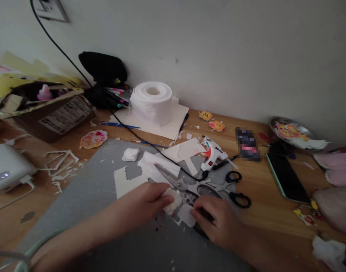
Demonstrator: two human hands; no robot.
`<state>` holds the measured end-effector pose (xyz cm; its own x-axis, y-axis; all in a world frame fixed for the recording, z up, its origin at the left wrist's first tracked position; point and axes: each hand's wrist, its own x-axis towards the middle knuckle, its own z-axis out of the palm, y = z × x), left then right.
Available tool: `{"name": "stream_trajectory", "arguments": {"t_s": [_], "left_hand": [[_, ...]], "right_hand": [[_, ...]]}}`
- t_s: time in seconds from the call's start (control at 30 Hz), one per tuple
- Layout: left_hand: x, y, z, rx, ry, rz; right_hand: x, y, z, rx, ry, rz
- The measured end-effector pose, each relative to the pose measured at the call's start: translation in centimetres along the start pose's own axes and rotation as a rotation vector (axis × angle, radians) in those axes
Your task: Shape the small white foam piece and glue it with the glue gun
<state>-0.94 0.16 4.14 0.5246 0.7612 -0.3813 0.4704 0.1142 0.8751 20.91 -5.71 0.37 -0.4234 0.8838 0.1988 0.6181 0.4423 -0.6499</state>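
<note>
My left hand (146,200) pinches a small white wad of tissue (173,202) over the grey cutting mat (99,177). My right hand (218,223) presses a small white paper piece (186,215) against the mat, fingers curled over something dark that I cannot make out. Just beyond both hands lie two pairs of scissors, one all metal (173,179) and one with black handles (235,189). A white hot glue gun (214,155) lies behind them with its black cord running to the wall.
A tissue roll (153,100) stands on white sheets by the wall. A cardboard box (56,113) and white device (5,166) lie left. A phone (287,175), metal dish (291,130), stickers (216,125) and paper scraps (59,164) lie around.
</note>
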Motion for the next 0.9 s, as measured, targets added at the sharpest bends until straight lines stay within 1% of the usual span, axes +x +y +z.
{"name": "stream_trajectory", "arguments": {"t_s": [0.03,0.07,0.13,0.23,0.3,0.37,0.4,0.47,0.53,0.6,0.77,0.9], "left_hand": [[0.7,0.1,0.9,-0.108,-0.092,-0.007],[1.5,0.0,1.9,-0.21,-0.116,-0.01],[3.0,-0.3,3.6,-0.353,-0.074,0.002],[4.5,-0.9,4.9,-0.491,-0.125,-0.001],[4.7,-1.0,4.9,-0.546,-0.162,-0.02],[4.5,-0.9,4.5,-0.588,-0.172,-0.034],[4.3,-0.8,4.2,-0.598,-0.154,-0.033],[4.0,-0.7,3.7,-0.588,-0.159,-0.043],[3.8,-0.7,3.4,-0.589,-0.183,-0.079],[3.8,-0.8,3.2,-0.594,-0.216,-0.109],[3.8,-0.9,2.8,-0.531,-0.228,-0.143],[3.6,-0.6,2.3,-0.449,-0.215,-0.154]], "right_hand": [[-0.1,0.0,0.0,0.014,0.011,0.002],[-0.1,0.1,0.0,0.031,0.02,0.007],[-0.3,0.1,-0.2,0.071,0.015,-0.018],[-0.6,0.1,-0.6,0.128,-0.027,-0.146],[-0.6,0.2,-0.6,0.141,-0.018,-0.2],[-0.6,0.3,-0.5,0.11,0.056,-0.183],[-0.5,0.4,-0.4,0.084,0.111,-0.151],[-0.3,0.6,-0.1,0.039,0.209,-0.048],[-0.1,0.8,0.1,0.046,0.266,0.055],[0.0,0.9,0.1,0.092,0.291,0.133],[-0.1,1.1,0.3,0.193,0.335,0.143],[-0.4,1.4,0.6,0.248,0.365,0.238]]}}
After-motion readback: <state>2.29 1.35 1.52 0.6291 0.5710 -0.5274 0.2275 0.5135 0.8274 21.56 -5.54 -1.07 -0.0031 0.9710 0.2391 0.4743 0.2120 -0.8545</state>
